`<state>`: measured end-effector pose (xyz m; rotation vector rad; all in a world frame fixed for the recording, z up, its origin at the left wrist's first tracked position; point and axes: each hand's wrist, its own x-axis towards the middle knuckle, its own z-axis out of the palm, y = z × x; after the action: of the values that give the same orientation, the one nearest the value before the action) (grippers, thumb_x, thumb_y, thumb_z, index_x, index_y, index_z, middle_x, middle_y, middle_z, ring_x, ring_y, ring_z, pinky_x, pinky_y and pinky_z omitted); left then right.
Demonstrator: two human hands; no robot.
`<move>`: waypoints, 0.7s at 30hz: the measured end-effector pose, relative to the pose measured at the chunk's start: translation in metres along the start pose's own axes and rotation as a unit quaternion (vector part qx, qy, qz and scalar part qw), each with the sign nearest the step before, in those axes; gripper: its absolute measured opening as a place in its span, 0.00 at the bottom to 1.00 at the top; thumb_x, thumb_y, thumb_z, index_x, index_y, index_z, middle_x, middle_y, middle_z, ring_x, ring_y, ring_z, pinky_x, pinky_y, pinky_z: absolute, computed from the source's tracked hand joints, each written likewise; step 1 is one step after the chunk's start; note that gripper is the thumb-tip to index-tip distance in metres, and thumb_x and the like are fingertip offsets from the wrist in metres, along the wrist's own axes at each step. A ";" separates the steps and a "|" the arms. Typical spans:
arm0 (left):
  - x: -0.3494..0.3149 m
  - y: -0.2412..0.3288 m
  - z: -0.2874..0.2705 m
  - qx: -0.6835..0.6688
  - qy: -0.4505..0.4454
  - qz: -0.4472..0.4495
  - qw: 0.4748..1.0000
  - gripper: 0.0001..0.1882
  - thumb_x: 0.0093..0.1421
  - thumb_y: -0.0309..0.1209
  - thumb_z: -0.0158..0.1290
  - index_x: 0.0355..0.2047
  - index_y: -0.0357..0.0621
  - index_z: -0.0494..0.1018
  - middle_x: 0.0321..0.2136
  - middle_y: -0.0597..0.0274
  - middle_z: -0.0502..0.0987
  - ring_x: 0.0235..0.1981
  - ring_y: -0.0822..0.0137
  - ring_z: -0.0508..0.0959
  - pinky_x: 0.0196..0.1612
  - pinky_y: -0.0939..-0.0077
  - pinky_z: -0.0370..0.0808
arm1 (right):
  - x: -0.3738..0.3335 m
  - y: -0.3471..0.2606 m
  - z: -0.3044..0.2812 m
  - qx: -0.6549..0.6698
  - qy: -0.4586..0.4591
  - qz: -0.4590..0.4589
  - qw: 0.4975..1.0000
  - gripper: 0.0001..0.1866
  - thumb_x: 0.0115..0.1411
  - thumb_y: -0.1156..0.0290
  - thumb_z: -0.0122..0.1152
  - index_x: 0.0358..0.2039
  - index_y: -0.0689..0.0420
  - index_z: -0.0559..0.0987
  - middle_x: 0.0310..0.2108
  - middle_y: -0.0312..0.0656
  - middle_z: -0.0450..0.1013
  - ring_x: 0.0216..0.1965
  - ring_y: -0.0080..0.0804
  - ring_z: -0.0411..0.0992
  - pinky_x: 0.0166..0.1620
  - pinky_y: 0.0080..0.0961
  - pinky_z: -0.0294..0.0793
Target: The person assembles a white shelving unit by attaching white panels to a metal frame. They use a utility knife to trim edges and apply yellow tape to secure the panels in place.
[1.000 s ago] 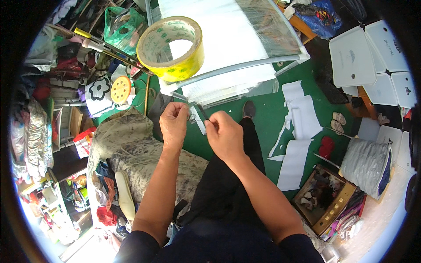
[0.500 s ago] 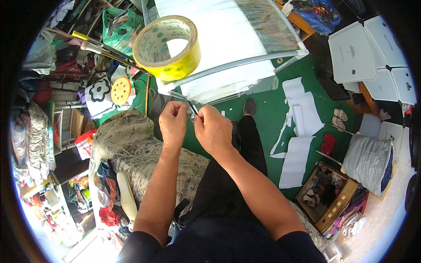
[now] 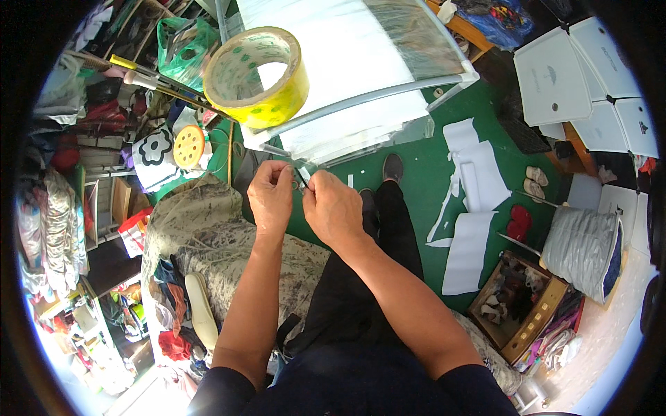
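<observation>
My left hand (image 3: 271,200) and my right hand (image 3: 334,209) meet at chest height over the green floor, nearly touching. Between the fingertips is a small, slim black-and-silver tool (image 3: 303,178), whose kind I cannot make out. My right thumb and fingers close on it. The left thumb and forefinger are pinched together beside its other side, near a small reddish loop; what they hold is mostly hidden. Just beyond the hands, a big roll of yellow packing tape (image 3: 277,104) lies on the near left corner of a clear-covered table with a grey tubular frame (image 3: 368,96).
Cut white sheets (image 3: 468,253) lie on the green floor at right, near an open wooden drawer (image 3: 515,347). A camouflage cloth (image 3: 201,229) covers something at my left. Crowded shelves line the left side; white box panels (image 3: 555,83) stand at far right.
The whole view has shifted slightly. Both hands stay almost in place, and the small tool has turned a little between the fingers, its silver part showing more.
</observation>
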<state>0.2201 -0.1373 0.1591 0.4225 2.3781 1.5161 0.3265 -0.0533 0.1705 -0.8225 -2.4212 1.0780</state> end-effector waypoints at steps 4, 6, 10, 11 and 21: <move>0.001 0.000 -0.002 0.006 -0.001 -0.006 1.000 0.05 0.64 0.27 0.58 0.35 0.36 0.78 0.25 0.65 0.80 0.26 0.77 0.75 0.31 0.76 0.73 | -0.012 0.007 0.001 -0.008 -0.047 0.011 0.999 0.08 0.62 0.72 0.62 0.30 0.58 0.71 0.26 0.47 0.72 0.27 0.53 0.75 0.30 0.48 0.75; 0.001 0.001 -0.002 0.007 -0.005 -0.003 1.000 0.05 0.64 0.27 0.59 0.35 0.37 0.78 0.25 0.64 0.80 0.25 0.77 0.74 0.31 0.76 0.73 | -0.018 0.008 -0.002 0.000 -0.037 0.016 0.999 0.08 0.58 0.73 0.64 0.30 0.58 0.72 0.26 0.47 0.74 0.27 0.54 0.76 0.30 0.46 0.74; 0.002 0.010 -0.007 0.110 0.001 0.079 0.991 0.04 0.62 0.26 0.59 0.34 0.38 0.78 0.24 0.60 0.79 0.23 0.71 0.76 0.30 0.72 0.74 | -0.019 0.007 -0.014 0.019 -0.026 0.027 0.999 0.08 0.57 0.73 0.66 0.30 0.57 0.74 0.26 0.45 0.76 0.27 0.53 0.76 0.30 0.45 0.73; 0.003 0.012 -0.008 0.142 -0.004 0.103 0.985 0.04 0.61 0.26 0.59 0.33 0.39 0.78 0.25 0.59 0.79 0.24 0.66 0.77 0.31 0.70 0.75 | -0.018 0.008 -0.017 0.023 -0.024 0.020 0.999 0.08 0.58 0.72 0.65 0.30 0.56 0.73 0.26 0.45 0.74 0.28 0.52 0.75 0.30 0.45 0.73; 0.020 0.037 -0.037 0.331 -0.058 0.216 0.917 0.03 0.58 0.28 0.58 0.32 0.42 0.78 0.32 0.54 0.81 0.35 0.48 0.80 0.38 0.57 0.76 | -0.002 0.016 -0.042 0.030 -0.014 0.028 0.999 0.08 0.60 0.70 0.65 0.31 0.55 0.72 0.26 0.44 0.74 0.29 0.51 0.76 0.31 0.46 0.73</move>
<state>0.1910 -0.1448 0.2064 1.2151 2.7664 0.7194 0.3564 -0.0232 0.1854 -0.8673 -2.3892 1.1836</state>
